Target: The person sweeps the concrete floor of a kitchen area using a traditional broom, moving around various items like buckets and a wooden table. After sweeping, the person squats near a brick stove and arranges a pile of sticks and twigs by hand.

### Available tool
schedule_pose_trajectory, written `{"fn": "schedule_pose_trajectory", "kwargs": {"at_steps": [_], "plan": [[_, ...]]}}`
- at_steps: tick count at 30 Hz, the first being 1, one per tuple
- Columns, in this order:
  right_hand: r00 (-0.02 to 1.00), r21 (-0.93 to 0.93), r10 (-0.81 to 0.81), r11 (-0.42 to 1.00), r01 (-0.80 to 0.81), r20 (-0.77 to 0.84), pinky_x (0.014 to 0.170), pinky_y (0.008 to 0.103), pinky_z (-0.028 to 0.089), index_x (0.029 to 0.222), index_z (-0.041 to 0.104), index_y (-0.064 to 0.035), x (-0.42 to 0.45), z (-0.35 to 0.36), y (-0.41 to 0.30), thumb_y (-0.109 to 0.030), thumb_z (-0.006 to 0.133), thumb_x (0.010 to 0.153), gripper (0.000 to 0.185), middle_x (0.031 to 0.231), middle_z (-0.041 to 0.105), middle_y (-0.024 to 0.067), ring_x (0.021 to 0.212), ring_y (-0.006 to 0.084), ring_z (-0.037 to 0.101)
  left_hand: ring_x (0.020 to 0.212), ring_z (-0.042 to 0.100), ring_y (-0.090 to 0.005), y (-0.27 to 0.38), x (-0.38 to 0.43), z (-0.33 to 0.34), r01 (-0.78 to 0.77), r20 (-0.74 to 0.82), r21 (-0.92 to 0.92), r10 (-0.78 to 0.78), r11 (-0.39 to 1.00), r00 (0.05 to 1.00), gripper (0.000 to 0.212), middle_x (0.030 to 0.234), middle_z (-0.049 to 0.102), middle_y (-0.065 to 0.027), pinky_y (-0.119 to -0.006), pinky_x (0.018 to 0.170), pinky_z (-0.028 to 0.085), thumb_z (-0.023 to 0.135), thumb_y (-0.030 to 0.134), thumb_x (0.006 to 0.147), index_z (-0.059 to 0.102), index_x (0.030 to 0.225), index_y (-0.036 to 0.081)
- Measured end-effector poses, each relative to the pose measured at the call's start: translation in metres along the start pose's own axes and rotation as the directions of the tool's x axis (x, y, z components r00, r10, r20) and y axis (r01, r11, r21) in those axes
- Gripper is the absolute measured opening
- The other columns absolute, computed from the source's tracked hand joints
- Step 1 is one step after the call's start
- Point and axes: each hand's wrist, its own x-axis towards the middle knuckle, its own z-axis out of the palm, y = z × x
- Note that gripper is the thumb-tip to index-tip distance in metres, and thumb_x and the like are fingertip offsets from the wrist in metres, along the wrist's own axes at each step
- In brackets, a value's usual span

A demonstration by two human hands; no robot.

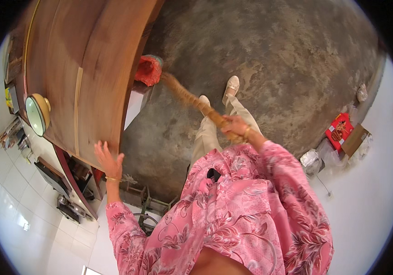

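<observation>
My right hand [236,125] is closed around one end of a banded brown hand broom [196,98], which looks like straw. The broom slants away to the upper left over the concrete floor, and its far end is blurred beside a bin lined with a red plastic bag [149,70]. My left hand [109,160] holds nothing, its fingers spread at the near corner of a brown wooden tabletop [109,68]. Whether its palm presses on the wood cannot be seen. The bin stands by the table's edge, partly hidden under it.
A lamp with an enamel shade [37,115] hangs from a cord at the left. Against the right wall lie a red package [340,130], a cardboard box [355,139] and plastic bags [330,154]. A green metal frame [155,202] stands behind my left arm. My shoes [232,85] are on concrete.
</observation>
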Motion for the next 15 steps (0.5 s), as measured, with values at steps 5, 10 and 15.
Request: {"fn": "schedule_pose_trajectory", "kwargs": {"at_steps": [5, 10, 15], "plan": [[0.996, 0.28, 0.036, 0.96, -0.012, -0.082, 0.045, 0.0236, 0.042, 0.12, 0.042, 0.0098, -0.042, -0.091, -0.083, -0.004, 0.063, 0.067, 0.059, 0.068, 0.056, 0.0053, 0.052, 0.0099, 0.052, 0.125, 0.021, -0.0375, 0.039, 0.121, -0.026, -0.126, -0.21, -0.145, 0.094, 0.981, 0.973, 0.053, 0.134, 0.026, -0.0206, -0.047, 0.101, 0.018, 0.045, 0.035, 0.087, 0.035, 0.126, 0.001], [0.941, -0.119, -0.313, 0.947, 0.299, -0.131, 0.051, 0.0225, 0.043, 0.126, 0.04, 0.0032, -0.035, -0.096, -0.116, -0.003, 0.064, 0.064, 0.066, 0.079, 0.055, 0.0034, 0.059, 0.0081, 0.05, 0.124, 0.024, -0.0354, 0.081, 0.205, -0.029, -0.146, -0.288, -0.126, 0.105, 0.981, 0.952, 0.056, 0.133, 0.027, -0.0199, -0.045, 0.101, 0.018, 0.042, 0.041, 0.086, 0.036, 0.127, 0.004], [0.982, -0.081, -0.171, 0.981, 0.178, 0.078, 0.06, 0.0263, 0.045, 0.122, 0.044, 0.0019, 0.031, -0.056, -0.15, -0.017, 0.068, 0.061, 0.068, 0.073, 0.057, 0.0068, 0.066, 0.0126, 0.054, 0.123, 0.025, -0.0353, 0.082, 0.219, -0.014, -0.158, -0.332, -0.15, 0.101, 0.976, 0.938, 0.058, 0.132, 0.027, -0.0207, -0.044, 0.101, 0.018, 0.041, 0.043, 0.085, 0.036, 0.127, 0.003]]}}
